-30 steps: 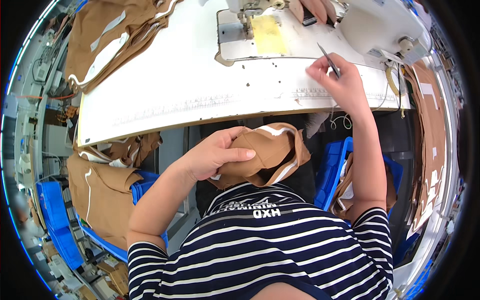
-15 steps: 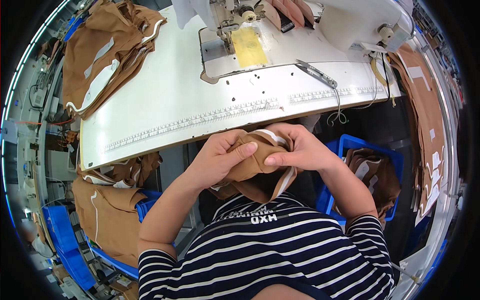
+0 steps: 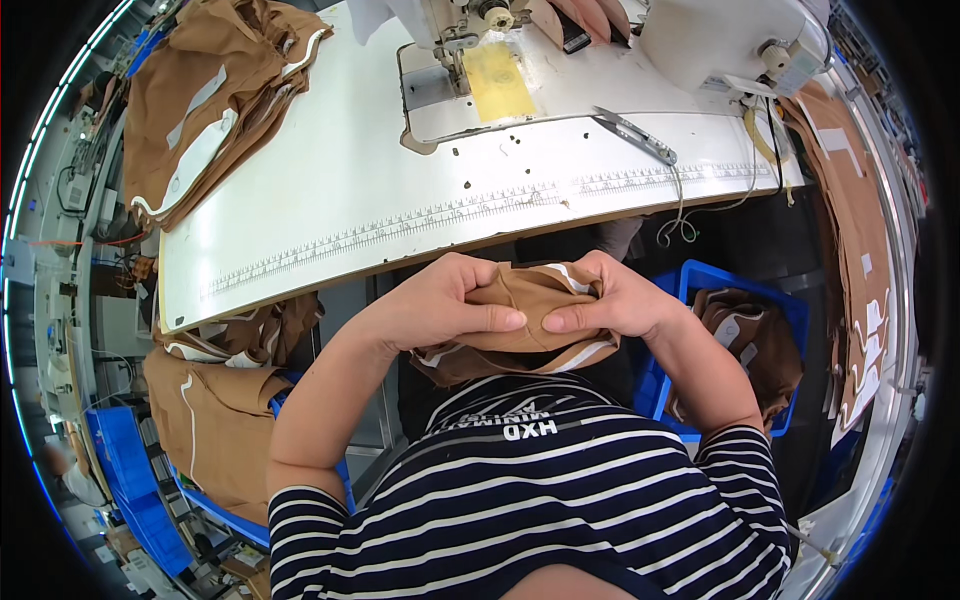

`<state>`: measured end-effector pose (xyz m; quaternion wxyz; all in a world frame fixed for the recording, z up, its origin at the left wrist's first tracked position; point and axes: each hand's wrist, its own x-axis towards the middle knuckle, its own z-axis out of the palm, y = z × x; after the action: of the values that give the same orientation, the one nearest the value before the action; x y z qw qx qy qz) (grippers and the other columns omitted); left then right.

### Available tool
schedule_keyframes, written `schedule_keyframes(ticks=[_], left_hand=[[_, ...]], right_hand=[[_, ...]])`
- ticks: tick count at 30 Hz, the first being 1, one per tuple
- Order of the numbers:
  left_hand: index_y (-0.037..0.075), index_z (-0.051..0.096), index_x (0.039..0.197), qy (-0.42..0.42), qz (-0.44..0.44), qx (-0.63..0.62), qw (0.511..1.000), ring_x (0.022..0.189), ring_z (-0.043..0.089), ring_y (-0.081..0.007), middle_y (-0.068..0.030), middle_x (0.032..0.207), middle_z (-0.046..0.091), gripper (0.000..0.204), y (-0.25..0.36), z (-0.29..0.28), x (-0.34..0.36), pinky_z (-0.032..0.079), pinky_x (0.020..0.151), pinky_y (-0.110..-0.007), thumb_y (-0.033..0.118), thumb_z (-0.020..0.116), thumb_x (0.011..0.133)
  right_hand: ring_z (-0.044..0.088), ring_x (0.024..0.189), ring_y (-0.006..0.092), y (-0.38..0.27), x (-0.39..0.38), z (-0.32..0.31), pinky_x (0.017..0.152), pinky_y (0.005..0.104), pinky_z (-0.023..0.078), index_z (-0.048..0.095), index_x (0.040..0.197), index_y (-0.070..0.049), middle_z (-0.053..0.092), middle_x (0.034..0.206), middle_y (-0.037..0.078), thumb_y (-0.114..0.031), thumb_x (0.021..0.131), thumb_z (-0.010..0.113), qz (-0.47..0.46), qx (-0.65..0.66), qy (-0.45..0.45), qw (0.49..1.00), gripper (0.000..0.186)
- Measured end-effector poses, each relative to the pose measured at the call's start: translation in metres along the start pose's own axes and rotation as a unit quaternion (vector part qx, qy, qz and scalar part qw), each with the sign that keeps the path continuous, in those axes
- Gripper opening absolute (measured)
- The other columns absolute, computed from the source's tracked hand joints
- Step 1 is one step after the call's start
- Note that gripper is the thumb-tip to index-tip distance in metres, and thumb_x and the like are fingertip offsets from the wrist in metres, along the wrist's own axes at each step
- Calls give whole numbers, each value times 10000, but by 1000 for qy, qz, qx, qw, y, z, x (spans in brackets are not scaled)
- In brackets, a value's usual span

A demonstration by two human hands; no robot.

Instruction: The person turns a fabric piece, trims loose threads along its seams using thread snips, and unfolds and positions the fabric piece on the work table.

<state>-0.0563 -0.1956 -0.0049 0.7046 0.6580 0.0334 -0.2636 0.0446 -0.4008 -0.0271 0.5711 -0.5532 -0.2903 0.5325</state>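
Observation:
A brown fabric piece with white edging [image 3: 535, 310] is stretched between my two hands, just off the table's front edge and above my lap. My left hand [image 3: 440, 303] grips its left part, thumb lying on top and pointing inward. Gripping the right part, my right hand [image 3: 625, 300] also has its thumb on top. The two thumb tips lie a small gap apart, beside a seam in the cloth. My other fingers are mostly hidden under the fabric. Its lower edge hangs in a loose loop toward my striped shirt.
A sewing machine [image 3: 700, 50] stands on the white table [image 3: 330, 200], with thread snips [image 3: 635, 135] near its front edge. Brown fabric is piled at the table's left [image 3: 215, 110]. A blue crate [image 3: 690, 290] holds more at the right; stacked brown pieces [image 3: 225, 430] lie lower left.
Both hands have turned the fabric and pulled it wider and flatter. My thumbs now point at each other, level, and the hanging loop has drawn up and spread sideways.

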Motion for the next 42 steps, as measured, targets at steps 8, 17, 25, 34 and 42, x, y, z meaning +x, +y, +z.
schedule_keyframes(ticks=[8,17,25,34,42], left_hand=[[-24,583,1059,-1,-15,-98,995,768,537,-30,-7,904,618,288,-5,1,5,452,680,-177,184,625,864],[-21,606,1033,-26,-34,-22,999,781,535,-42,-10,901,619,320,-2,-3,5,439,745,-184,157,707,788],[-26,592,1064,-31,-50,-76,995,801,534,-35,-12,922,618,298,-2,-1,5,446,731,-181,174,641,849],[-25,598,1043,0,-35,-128,991,750,538,-24,-10,882,624,286,-14,1,9,451,669,-170,215,595,888],[-12,617,992,15,-53,-130,990,677,533,-23,-3,809,615,331,-12,-1,10,438,587,-161,304,573,900]], right_hand=[[522,704,52,5,3,-5,664,202,436,663,934,0,628,776,-10,-162,724,768,24,1,-3,1000,285],[524,693,61,1,5,-6,653,201,434,652,966,11,632,771,9,-193,704,783,43,-25,-20,999,357],[530,698,59,5,8,-10,648,204,444,649,982,12,636,788,13,-168,713,775,49,-29,-24,998,347],[529,720,52,6,9,-12,673,202,448,647,983,8,635,806,5,-144,729,761,50,-19,-20,998,317],[529,733,54,2,11,-9,693,206,446,647,960,7,633,803,8,-154,720,768,15,-6,-4,1000,313]])
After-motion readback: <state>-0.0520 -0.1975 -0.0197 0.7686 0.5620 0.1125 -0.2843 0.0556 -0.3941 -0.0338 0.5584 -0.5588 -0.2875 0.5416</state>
